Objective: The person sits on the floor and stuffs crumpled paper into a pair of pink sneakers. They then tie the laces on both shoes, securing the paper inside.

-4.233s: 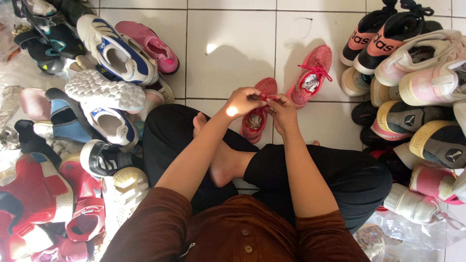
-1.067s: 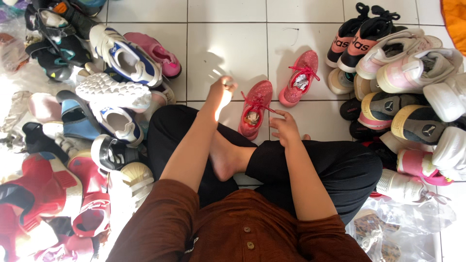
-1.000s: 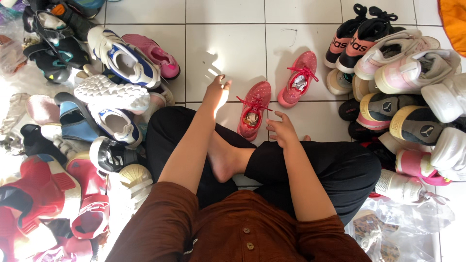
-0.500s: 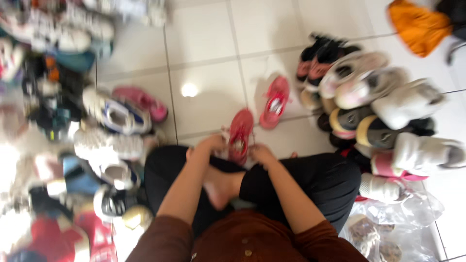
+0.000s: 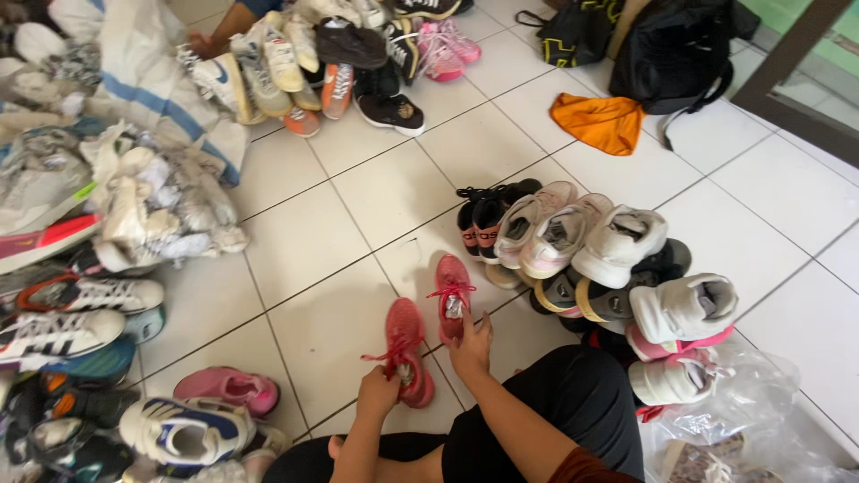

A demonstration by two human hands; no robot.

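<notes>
Both hands had dropped back onto the 2 red shoes since half a second earlier, and the camera had tilted up to show more floor. From the head view, the left hand was clenched around the heel of the near red shoe on the white tiles. The right hand gripped the heel of the far red shoe. Both lay beside the row of paired shoes. Keeping heels level and toes parallel would seat them neatly.
</notes>
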